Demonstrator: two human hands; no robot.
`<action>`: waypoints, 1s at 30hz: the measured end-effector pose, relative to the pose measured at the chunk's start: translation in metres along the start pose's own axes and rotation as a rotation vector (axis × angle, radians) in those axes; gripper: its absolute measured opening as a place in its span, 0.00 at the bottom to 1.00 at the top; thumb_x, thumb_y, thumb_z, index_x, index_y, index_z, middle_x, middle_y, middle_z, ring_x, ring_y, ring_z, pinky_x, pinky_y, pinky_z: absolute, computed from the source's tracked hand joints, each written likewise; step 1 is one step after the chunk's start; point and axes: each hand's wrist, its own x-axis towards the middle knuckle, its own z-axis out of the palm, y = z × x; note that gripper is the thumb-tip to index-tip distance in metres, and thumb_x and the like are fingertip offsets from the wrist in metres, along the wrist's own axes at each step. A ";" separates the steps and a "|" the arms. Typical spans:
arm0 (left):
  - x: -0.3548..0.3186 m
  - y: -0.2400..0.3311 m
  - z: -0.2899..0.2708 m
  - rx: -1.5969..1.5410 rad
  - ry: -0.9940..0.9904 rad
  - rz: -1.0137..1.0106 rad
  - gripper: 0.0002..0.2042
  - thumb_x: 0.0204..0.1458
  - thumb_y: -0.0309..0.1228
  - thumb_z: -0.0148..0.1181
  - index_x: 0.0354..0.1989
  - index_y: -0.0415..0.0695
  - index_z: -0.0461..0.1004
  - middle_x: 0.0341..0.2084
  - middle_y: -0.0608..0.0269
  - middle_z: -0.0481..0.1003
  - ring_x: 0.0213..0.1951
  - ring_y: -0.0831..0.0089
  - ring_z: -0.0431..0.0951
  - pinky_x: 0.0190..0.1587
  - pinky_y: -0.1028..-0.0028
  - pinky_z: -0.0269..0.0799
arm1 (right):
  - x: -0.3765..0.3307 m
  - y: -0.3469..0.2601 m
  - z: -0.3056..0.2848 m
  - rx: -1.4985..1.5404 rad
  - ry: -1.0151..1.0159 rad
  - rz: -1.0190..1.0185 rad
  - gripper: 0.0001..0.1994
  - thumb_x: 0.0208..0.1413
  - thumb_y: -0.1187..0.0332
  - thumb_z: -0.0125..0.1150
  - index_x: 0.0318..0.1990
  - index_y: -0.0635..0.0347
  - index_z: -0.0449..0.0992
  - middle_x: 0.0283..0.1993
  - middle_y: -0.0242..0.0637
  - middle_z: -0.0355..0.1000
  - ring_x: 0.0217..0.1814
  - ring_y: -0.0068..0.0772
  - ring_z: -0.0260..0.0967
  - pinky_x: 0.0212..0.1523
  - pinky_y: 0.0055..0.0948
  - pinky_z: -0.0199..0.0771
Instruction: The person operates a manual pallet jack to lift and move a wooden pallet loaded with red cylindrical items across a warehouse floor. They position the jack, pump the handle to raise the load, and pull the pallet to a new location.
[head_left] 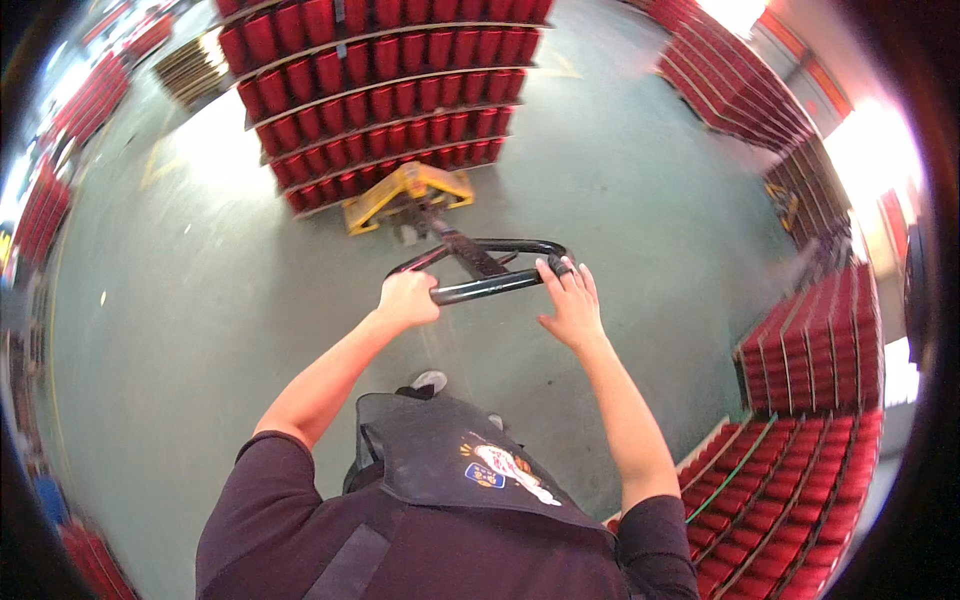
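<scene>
My left hand (408, 300) is closed around the left end of the near bar of a black loop handle (490, 289). My right hand (573, 308) lies over the handle's right corner, fingers stretched out and thumb apart. From the handle a dark shaft (462, 244) runs forward to a yellow pallet jack (410, 187). Ahead of me, the jack's front end is against a tall load of red cylinder-shaped pieces (385, 97), layered between thin boards. The forks are hidden under that load.
More layered red stacks stand along the right, one (815, 345) beside me and another (740, 85) farther off. A low red stack (780, 500) with a green strap lies at the lower right. Brown boards (193, 72) are piled far left. The floor (200, 320) is grey-green.
</scene>
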 end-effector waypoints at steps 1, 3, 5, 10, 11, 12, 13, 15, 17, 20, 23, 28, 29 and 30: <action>-0.004 -0.006 -0.002 -0.016 0.040 -0.026 0.07 0.31 0.31 0.58 0.23 0.46 0.76 0.26 0.53 0.78 0.35 0.53 0.79 0.40 0.58 0.75 | 0.015 0.002 0.007 0.023 -0.006 -0.036 0.35 0.33 0.65 0.74 0.55 0.51 0.66 0.56 0.47 0.65 0.67 0.47 0.57 0.69 0.48 0.51; -0.019 0.015 0.012 -0.020 0.097 -0.027 0.07 0.30 0.31 0.58 0.21 0.47 0.75 0.22 0.53 0.76 0.32 0.51 0.78 0.37 0.56 0.74 | 0.018 0.024 0.013 0.018 -0.041 -0.128 0.26 0.33 0.66 0.74 0.45 0.54 0.70 0.46 0.45 0.71 0.59 0.47 0.65 0.65 0.48 0.56; -0.053 0.034 0.034 0.015 0.090 -0.004 0.07 0.30 0.31 0.59 0.21 0.47 0.75 0.21 0.53 0.76 0.31 0.50 0.78 0.36 0.56 0.74 | -0.006 0.025 0.024 -0.015 -0.113 -0.217 0.20 0.34 0.66 0.72 0.38 0.54 0.72 0.38 0.43 0.74 0.49 0.46 0.72 0.59 0.46 0.65; -0.148 0.051 0.077 0.003 0.123 0.041 0.06 0.26 0.31 0.58 0.17 0.48 0.74 0.17 0.56 0.75 0.26 0.54 0.78 0.31 0.58 0.72 | -0.093 -0.002 0.048 0.001 -0.256 -0.221 0.11 0.38 0.62 0.67 0.27 0.55 0.74 0.26 0.42 0.74 0.30 0.49 0.75 0.31 0.47 0.72; -0.160 0.054 0.084 0.013 0.092 0.032 0.06 0.25 0.32 0.58 0.16 0.48 0.74 0.17 0.56 0.75 0.26 0.54 0.78 0.31 0.58 0.72 | -0.110 -0.004 0.048 -0.012 -0.269 -0.235 0.11 0.38 0.62 0.67 0.26 0.55 0.74 0.26 0.42 0.74 0.29 0.49 0.75 0.30 0.47 0.72; -0.176 0.058 0.091 -0.009 0.107 0.052 0.06 0.25 0.32 0.58 0.17 0.48 0.74 0.17 0.56 0.75 0.26 0.53 0.78 0.31 0.57 0.72 | -0.129 -0.008 0.047 -0.014 -0.263 -0.237 0.11 0.39 0.62 0.67 0.27 0.55 0.74 0.26 0.43 0.74 0.30 0.49 0.75 0.31 0.47 0.72; -0.182 0.074 0.102 -0.020 0.119 0.066 0.06 0.25 0.32 0.59 0.17 0.48 0.73 0.16 0.56 0.75 0.26 0.52 0.78 0.31 0.57 0.71 | -0.149 0.004 0.042 -0.014 -0.276 -0.238 0.11 0.39 0.62 0.66 0.27 0.55 0.74 0.26 0.43 0.74 0.30 0.50 0.74 0.31 0.48 0.72; -0.217 0.099 0.120 -0.046 0.157 0.107 0.07 0.25 0.32 0.59 0.18 0.48 0.73 0.15 0.56 0.73 0.25 0.51 0.76 0.30 0.55 0.70 | -0.195 0.006 0.030 -0.025 -0.375 -0.226 0.12 0.40 0.59 0.66 0.27 0.56 0.73 0.26 0.44 0.74 0.31 0.51 0.74 0.33 0.48 0.73; -0.277 0.137 0.149 -0.160 0.291 0.134 0.08 0.26 0.30 0.61 0.18 0.47 0.69 0.15 0.57 0.71 0.25 0.50 0.75 0.30 0.53 0.69 | -0.272 0.003 0.011 0.009 -0.434 -0.201 0.15 0.41 0.55 0.67 0.28 0.56 0.74 0.27 0.44 0.75 0.34 0.51 0.75 0.34 0.48 0.73; -0.368 0.200 0.159 -0.229 0.286 0.129 0.11 0.24 0.27 0.62 0.21 0.43 0.68 0.33 0.51 0.75 0.42 0.48 0.73 0.43 0.52 0.67 | -0.366 -0.011 -0.046 -0.034 -0.654 -0.065 0.20 0.40 0.49 0.69 0.31 0.57 0.79 0.32 0.48 0.77 0.39 0.52 0.75 0.40 0.45 0.74; -0.483 0.243 0.173 -0.334 0.692 0.207 0.24 0.30 0.38 0.71 0.35 0.38 0.72 0.53 0.48 0.70 0.54 0.50 0.69 0.56 0.52 0.63 | -0.448 -0.030 -0.097 -0.051 -0.703 -0.010 0.24 0.35 0.46 0.70 0.28 0.60 0.79 0.30 0.49 0.76 0.38 0.51 0.76 0.40 0.43 0.74; -0.662 0.184 0.193 -0.547 0.312 -0.508 0.42 0.42 0.48 0.68 0.61 0.32 0.59 0.59 0.41 0.65 0.61 0.48 0.65 0.64 0.59 0.60 | -0.503 -0.130 -0.137 0.264 -1.189 0.141 0.18 0.52 0.55 0.64 0.35 0.65 0.80 0.26 0.39 0.74 0.28 0.31 0.70 0.29 0.32 0.71; -0.659 0.157 0.191 -0.563 0.444 -0.590 0.43 0.44 0.49 0.68 0.63 0.32 0.57 0.59 0.41 0.65 0.60 0.48 0.66 0.63 0.60 0.61 | -0.482 -0.149 -0.129 0.404 -1.213 0.201 0.20 0.51 0.54 0.64 0.35 0.66 0.79 0.26 0.37 0.74 0.29 0.29 0.69 0.30 0.32 0.70; -0.679 0.134 0.186 -0.633 0.514 -0.624 0.43 0.44 0.48 0.68 0.63 0.32 0.56 0.58 0.41 0.65 0.60 0.49 0.67 0.62 0.60 0.62 | -0.482 -0.180 -0.130 0.538 -1.237 0.266 0.21 0.51 0.52 0.65 0.36 0.66 0.79 0.27 0.35 0.73 0.30 0.27 0.68 0.31 0.31 0.70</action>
